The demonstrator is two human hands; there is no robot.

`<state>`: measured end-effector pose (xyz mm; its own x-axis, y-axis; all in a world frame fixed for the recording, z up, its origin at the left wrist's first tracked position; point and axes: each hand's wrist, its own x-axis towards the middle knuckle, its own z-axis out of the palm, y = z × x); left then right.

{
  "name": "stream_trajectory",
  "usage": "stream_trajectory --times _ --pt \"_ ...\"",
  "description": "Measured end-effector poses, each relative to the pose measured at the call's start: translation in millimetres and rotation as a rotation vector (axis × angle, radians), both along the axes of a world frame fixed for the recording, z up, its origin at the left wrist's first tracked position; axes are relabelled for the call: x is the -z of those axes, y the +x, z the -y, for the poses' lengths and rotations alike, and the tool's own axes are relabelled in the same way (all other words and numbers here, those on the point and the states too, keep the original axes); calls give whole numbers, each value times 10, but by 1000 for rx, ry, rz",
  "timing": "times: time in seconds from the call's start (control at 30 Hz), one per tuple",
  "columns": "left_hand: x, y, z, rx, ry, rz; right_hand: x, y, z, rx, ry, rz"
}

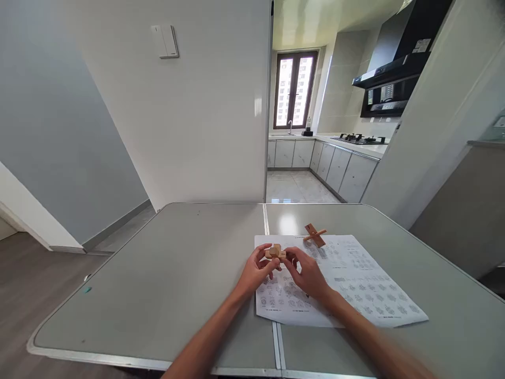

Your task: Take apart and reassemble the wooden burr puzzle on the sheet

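A small wooden puzzle block (275,252), made of interlocked light-wood pieces, is held between both hands just above a printed instruction sheet (355,284). My left hand (255,272) pinches its left side with thumb and fingers. My right hand (305,272) grips its right side, fingers curled. A second wooden piece (314,235), two bars crossed, lies on the sheet's far edge, beyond my right hand.
The grey folding table (158,284) has a centre seam running toward me and a metal rim. A wall stands just behind its far edge. An open kitchen with cabinets and a stove lies at the back right.
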<state>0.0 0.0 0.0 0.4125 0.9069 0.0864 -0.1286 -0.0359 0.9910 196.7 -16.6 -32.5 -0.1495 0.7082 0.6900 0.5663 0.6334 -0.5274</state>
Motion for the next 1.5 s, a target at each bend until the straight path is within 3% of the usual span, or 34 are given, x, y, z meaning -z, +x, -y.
stream_trajectory --times 0.23,0.53,0.77,1.27,1.5 --pt "46 -10 -24 5 -26 41 -23 -15 11 -29 -47 -1" --pt "-39 -20 22 22 6 -1 -41 -19 44 -43 -50 -15" --pt "-6 -37 -6 65 33 27 -68 -16 54 -69 -63 -13" --pt "-21 -40 3 -146 264 -241 -34 9 -12 -69 -63 50" --pt "5 -49 -33 -137 253 -229 -5 23 -24 -39 -10 84"
